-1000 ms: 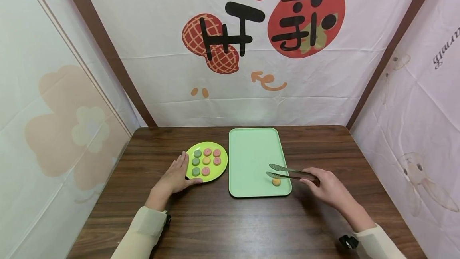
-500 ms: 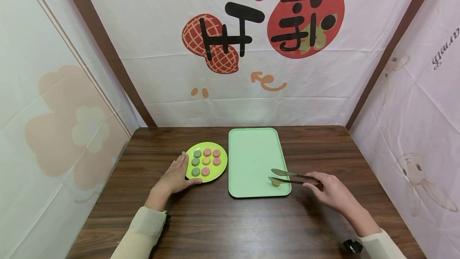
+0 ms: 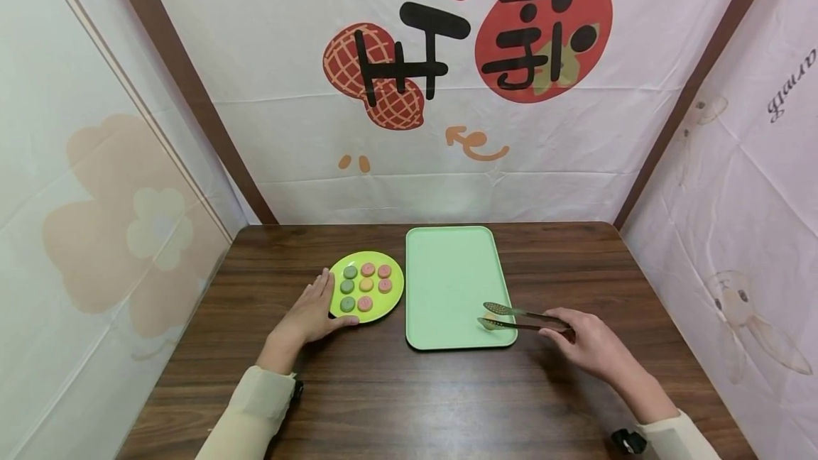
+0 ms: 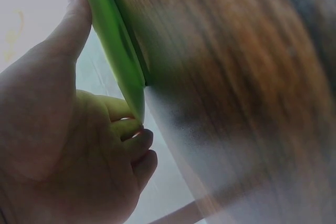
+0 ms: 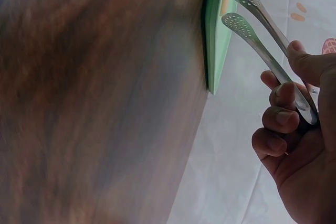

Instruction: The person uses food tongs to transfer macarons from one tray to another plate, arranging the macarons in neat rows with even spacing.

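Along the left side of the yellow-green plate point(image 3: 391, 302), my left hand point(image 3: 311, 312) holds the rim between thumb point(image 4: 79, 17) and fingers. Green, pink and yellow macarons point(image 3: 366, 285) lie on that plate. My right hand point(image 3: 591, 339) grips metal tongs point(image 3: 529, 314) with perforated tips. Spread apart, the tong tips point(image 5: 240, 9) reach over the near right corner of the pale green tray point(image 3: 447, 272). A single yellow macaron point(image 3: 490, 317) on the tray shows between the tong arms, partly hidden by the nearer one.
Plate and tray sit side by side on the dark wooden table point(image 3: 396, 403), the plate on the left. A printed white cloth point(image 3: 287, 126) hangs behind the table, with more cloth at both sides.
The tongs and right hand have shifted slightly right and toward the near side, and the tong arms now straddle the single yellow macaron. The left hand stays at the plate.
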